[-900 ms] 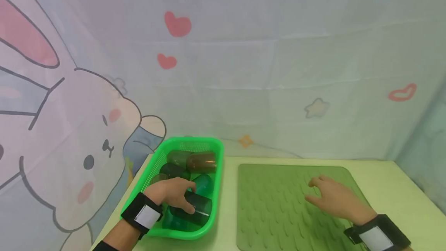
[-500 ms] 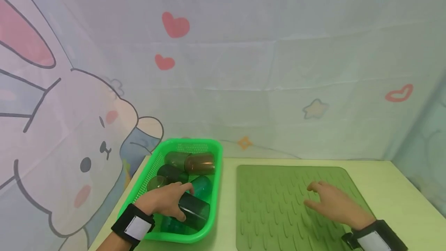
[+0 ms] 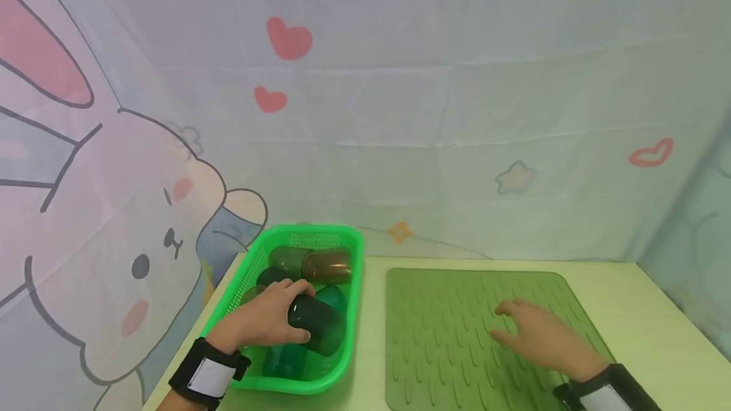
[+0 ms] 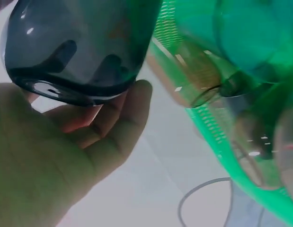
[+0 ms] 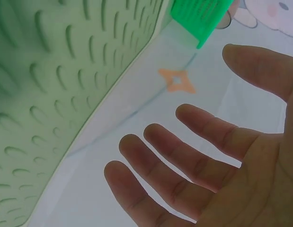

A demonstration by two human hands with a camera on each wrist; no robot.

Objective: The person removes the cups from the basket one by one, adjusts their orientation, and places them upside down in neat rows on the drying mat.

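In the head view, the left hand (image 3: 268, 316) gripped a dark, glossy tinted cup (image 3: 316, 325), thumb and fingers round one end, over the 4 o'clock part of a green plastic basket (image 3: 358, 271) (whether it touched the cups beneath could not be told). Inside the basket, a grey-green cup (image 3: 287, 260) lay at 12 o'clock, a brown cup (image 3: 328, 265) at 1, a teal cup (image 3: 334, 297) near 2. From the basket, a green textured mat (image 3: 445, 309) lay towards 3 o'clock, the right hand (image 3: 539, 338) above it.

In the left wrist view, the dark cup filled 11 o'clock, its base towards the palm; the basket stretched across 2 to 4.

In the right wrist view, the right hand's fingers were spread wide, slightly bent, with the mat at 10 o'clock and the basket's corner at 1.
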